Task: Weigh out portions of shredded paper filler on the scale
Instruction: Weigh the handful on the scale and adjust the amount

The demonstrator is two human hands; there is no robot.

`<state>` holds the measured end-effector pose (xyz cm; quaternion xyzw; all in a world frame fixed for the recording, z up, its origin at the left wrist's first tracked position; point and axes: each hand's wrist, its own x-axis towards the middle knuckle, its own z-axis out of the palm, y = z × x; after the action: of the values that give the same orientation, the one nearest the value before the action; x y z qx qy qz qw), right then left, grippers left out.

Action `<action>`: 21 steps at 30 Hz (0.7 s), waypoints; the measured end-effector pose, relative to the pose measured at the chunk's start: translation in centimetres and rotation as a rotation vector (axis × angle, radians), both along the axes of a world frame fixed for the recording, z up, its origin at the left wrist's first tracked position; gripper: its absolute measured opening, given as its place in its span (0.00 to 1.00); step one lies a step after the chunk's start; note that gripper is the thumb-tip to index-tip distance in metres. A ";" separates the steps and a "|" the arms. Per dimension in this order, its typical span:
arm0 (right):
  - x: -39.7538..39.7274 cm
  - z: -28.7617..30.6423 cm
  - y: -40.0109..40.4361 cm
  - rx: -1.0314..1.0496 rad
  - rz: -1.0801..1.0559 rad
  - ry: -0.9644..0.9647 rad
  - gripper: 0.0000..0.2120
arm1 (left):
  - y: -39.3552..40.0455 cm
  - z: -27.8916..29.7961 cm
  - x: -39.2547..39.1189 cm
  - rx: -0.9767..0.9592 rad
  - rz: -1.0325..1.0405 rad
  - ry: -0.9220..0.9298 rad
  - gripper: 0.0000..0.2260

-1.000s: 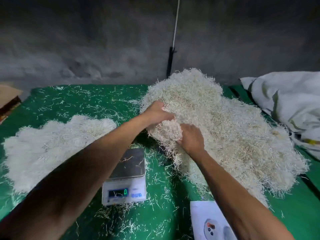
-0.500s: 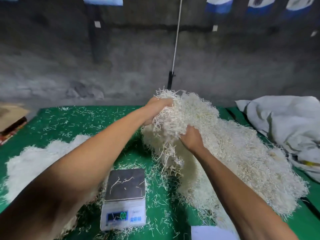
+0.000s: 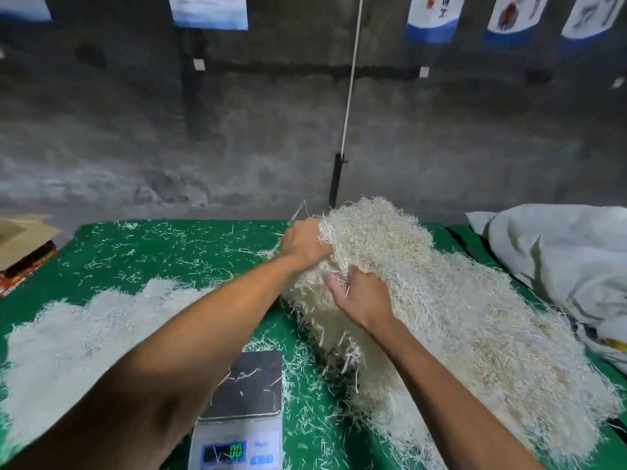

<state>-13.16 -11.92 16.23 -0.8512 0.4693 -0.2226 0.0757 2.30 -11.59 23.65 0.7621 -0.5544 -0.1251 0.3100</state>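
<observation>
Both hands are deep in the big heap of shredded paper filler (image 3: 458, 320) on the right side of the green table (image 3: 169, 252). The left hand (image 3: 305, 242) grips a clump at the heap's far left edge, fingers curled into the strands. The right hand (image 3: 359, 300) clutches the filler just nearer, thumb up, fingers buried in it. Between them a raised tuft stands higher than the rest. The heap's long axis runs from far centre down toward the near right corner.

The scale (image 3: 242, 412) sits near centre under the left forearm, its dark platter carrying only a few stray strands, well short of the clump. Its display glows green with what looks like zeros; the small blue word beside it is too blurred to read.

A flatter, whiter spread of filler (image 3: 78, 340) lies at the left. Loose strands litter the table. A white sack (image 3: 559, 252) slumps at far right, a cardboard box (image 3: 20, 239) at far left. Posters (image 3: 431, 18) hang on the wall, their print unreadable.
</observation>
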 end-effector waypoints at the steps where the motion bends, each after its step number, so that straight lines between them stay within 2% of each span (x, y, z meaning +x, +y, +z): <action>1: 0.5 0.0 0.0 -0.029 -0.021 -0.050 0.23 | -0.5 -0.3 -0.3 -0.014 0.022 0.091 0.25; 5: 0.1 0.3 -0.2 -0.067 -0.052 -0.089 0.18 | -2.3 -1.7 -1.1 0.018 0.196 0.491 0.32; 8: -0.9 0.6 -0.4 -0.101 -0.057 -0.086 0.17 | -3.4 -3.2 -2.5 0.127 0.293 0.846 0.29; 11: -2.6 -0.6 -0.1 -0.211 0.004 -0.050 0.13 | -3.3 -2.9 -0.3 0.203 0.399 0.918 0.23; 13: -4.4 -2.5 0.1 -0.202 -0.002 -0.019 0.14 | -3.6 -2.6 2.9 0.218 0.406 0.914 0.26; 15: -5.5 -4.4 -0.3 -0.108 -0.088 0.038 0.18 | -3.3 -2.4 4.7 0.202 0.375 0.900 0.30; 17: -6.2 -6.1 -1.1 -0.035 -0.162 0.096 0.16 | -3.0 -2.9 5.3 0.236 0.373 0.897 0.36; 19: -6.6 -7.4 -2.2 -0.042 -0.242 0.248 0.12 | -2.7 -3.5 6.0 0.189 0.331 1.025 0.37; 21: -7.4 -8.2 -3.2 0.024 -0.303 0.441 0.14 | -1.9 -2.8 7.1 0.125 0.281 1.204 0.36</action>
<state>-20.55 -15.10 8.07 -0.7983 0.5990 -0.0348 -0.0523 9.35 -13.47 20.80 0.6402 -0.1682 -0.5234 0.5365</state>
